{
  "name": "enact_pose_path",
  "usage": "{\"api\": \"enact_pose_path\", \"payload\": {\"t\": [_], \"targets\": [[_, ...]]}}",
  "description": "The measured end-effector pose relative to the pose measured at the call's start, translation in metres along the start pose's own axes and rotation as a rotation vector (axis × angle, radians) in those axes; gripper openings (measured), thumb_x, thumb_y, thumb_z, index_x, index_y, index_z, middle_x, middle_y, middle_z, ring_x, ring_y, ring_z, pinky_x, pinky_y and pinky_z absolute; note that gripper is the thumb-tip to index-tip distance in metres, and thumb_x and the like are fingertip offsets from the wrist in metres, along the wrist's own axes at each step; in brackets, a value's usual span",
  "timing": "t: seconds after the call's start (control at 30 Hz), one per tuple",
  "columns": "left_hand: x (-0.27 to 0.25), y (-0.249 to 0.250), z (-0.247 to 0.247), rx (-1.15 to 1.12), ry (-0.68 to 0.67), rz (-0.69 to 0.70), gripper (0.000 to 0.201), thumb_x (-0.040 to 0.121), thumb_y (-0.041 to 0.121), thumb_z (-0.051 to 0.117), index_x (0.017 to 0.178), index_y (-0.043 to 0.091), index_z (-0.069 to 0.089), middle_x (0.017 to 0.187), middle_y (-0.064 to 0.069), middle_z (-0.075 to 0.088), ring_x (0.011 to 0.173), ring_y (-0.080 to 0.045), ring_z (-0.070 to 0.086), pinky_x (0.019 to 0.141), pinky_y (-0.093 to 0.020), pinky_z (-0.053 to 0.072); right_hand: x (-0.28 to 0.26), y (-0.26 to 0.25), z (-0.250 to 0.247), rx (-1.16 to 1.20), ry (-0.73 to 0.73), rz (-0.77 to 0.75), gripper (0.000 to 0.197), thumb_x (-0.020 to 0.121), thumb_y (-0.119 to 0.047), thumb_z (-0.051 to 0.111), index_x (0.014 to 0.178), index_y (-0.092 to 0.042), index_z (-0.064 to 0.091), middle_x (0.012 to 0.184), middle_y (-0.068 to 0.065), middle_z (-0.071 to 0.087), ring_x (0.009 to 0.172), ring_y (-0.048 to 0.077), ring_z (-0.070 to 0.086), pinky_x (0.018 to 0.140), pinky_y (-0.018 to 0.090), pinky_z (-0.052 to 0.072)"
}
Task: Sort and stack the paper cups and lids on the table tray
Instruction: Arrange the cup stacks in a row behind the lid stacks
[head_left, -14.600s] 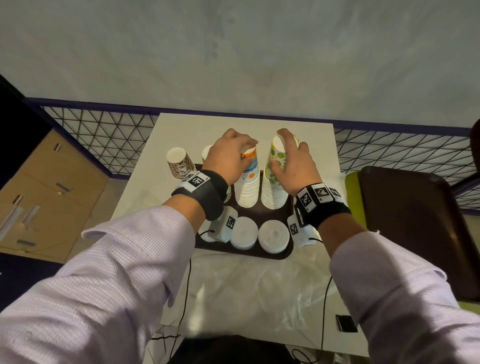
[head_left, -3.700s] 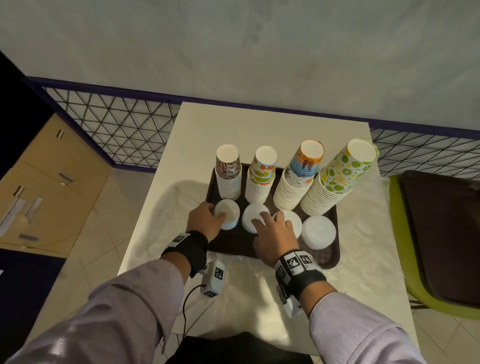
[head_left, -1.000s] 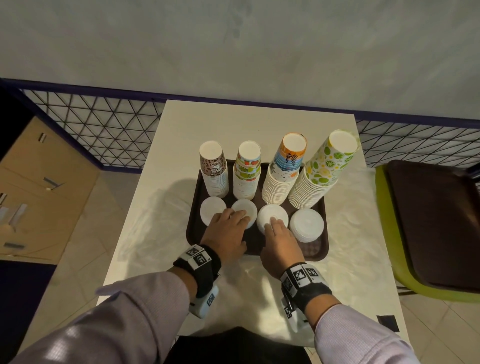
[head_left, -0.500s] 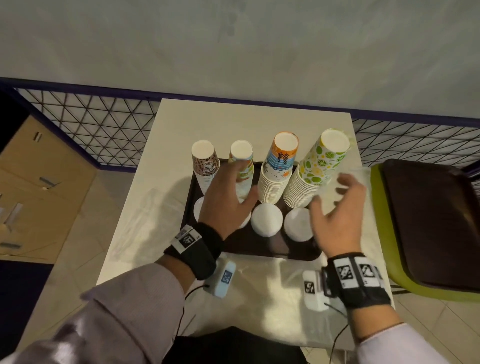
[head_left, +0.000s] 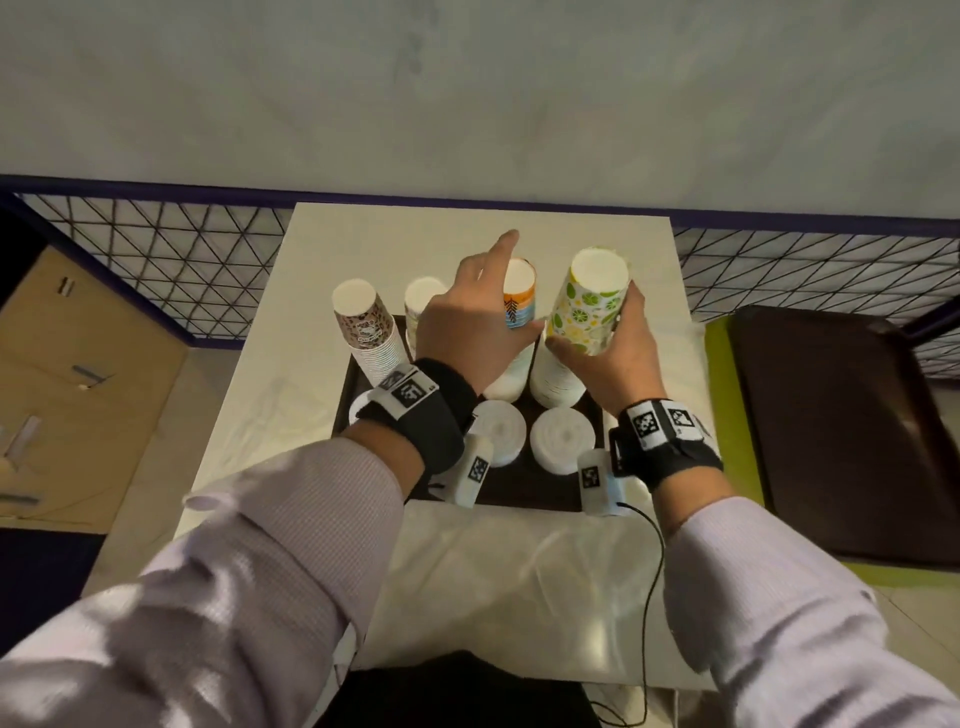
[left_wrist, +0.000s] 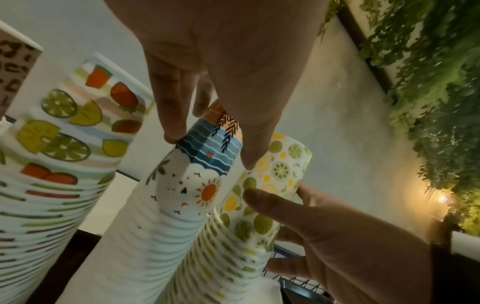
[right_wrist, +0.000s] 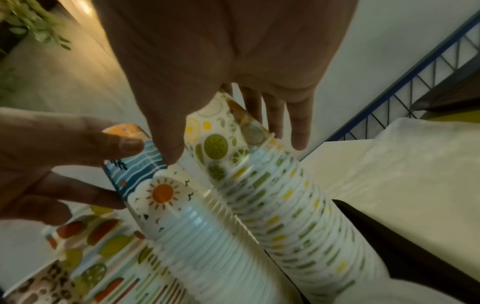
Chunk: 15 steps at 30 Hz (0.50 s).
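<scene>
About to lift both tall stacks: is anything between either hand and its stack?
Nothing visible does. The left hand has fingers and thumb on opposite sides of the beach-print stack; the right hand grips the citrus-print stack. Both thumbs sit in the narrow gap between the two stacks.

Dim, flat indoor light; wrist views smeared and heavily warped.
Head view: muted soft light from above, a pale sheen on the plastic sheet (head_left: 519, 566) over the table (head_left: 363, 234), blotchy light patches on the sleeves (head_left: 249, 582), and the railing (head_left: 156, 260) bows toward the frame edges. Left wrist view: a warm lamp (left_wrist: 441, 198) flares at right, the left hand (left_wrist: 221, 61) is underlit, the sea-print cup stack (left_wrist: 182, 205) blurs low down, and the foliage (left_wrist: 441, 82) is soft. Right wrist view: the right hand (right_wrist: 221, 51) is dark against the pale wall, warm glare sits top left, the citrus-print cup stack (right_wrist: 285, 205) is motion-smeared, and the corners are stretched.
</scene>
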<state>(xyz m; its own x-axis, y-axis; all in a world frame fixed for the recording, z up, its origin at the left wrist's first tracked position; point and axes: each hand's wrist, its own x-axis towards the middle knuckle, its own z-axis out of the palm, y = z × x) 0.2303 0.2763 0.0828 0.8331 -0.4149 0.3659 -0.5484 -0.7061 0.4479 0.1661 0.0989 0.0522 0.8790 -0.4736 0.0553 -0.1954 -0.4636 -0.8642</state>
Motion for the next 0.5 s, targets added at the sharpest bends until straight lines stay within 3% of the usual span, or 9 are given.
{"api": "enact_pose_path", "payload": {"t": [0.1, 0.27, 0.4, 0.5], "targets": [[0.002, 0.005, 0.008, 0.043, -0.023, -0.051, 0.083, 0.078, 0.047, 0.084, 0.149, 0.021, 0.05, 0.124, -0.009, 0.067, 0.096, -0.032, 0.071, 0.074, -0.043, 0.06, 0.006, 0.006, -0.001, -0.028, -0.038, 0.027, 0.086, 0.072, -0.034, 0.088, 0.141, -0.026, 0.037, 0.129, -0.006, 0.058, 0.116, 0.014, 0.059, 0.089, 0.027, 0.046], [0.005, 0.008, 0.015, 0.062, -0.085, -0.12, 0.079, 0.086, 0.034, 0.079, 0.154, 0.023, 0.041, 0.125, -0.01, 0.066, 0.106, -0.035, 0.066, 0.086, -0.047, 0.054, 0.007, 0.024, -0.006, -0.076, -0.064, -0.064, 0.082, 0.076, -0.03, 0.087, 0.141, -0.018, 0.038, 0.131, 0.003, 0.062, 0.118, 0.025, 0.063, 0.091, 0.032, 0.051], [0.007, 0.007, 0.015, 0.05, -0.122, -0.145, 0.079, 0.088, 0.028, 0.076, 0.156, 0.026, 0.035, 0.128, -0.01, 0.063, 0.113, -0.033, 0.062, 0.088, -0.049, 0.05, 0.012, 0.028, -0.013, -0.059, -0.09, -0.068, 0.082, 0.077, -0.03, 0.087, 0.142, -0.02, 0.038, 0.132, 0.002, 0.062, 0.119, 0.023, 0.063, 0.095, 0.034, 0.053], [0.007, 0.005, 0.015, 0.036, -0.138, -0.157, 0.08, 0.088, 0.027, 0.076, 0.156, 0.027, 0.034, 0.128, -0.009, 0.062, 0.113, -0.032, 0.061, 0.087, -0.049, 0.05, 0.014, 0.029, -0.016, -0.052, -0.124, -0.048, 0.083, 0.077, -0.032, 0.086, 0.143, -0.024, 0.036, 0.133, -0.001, 0.062, 0.119, 0.02, 0.062, 0.094, 0.03, 0.051]]}}
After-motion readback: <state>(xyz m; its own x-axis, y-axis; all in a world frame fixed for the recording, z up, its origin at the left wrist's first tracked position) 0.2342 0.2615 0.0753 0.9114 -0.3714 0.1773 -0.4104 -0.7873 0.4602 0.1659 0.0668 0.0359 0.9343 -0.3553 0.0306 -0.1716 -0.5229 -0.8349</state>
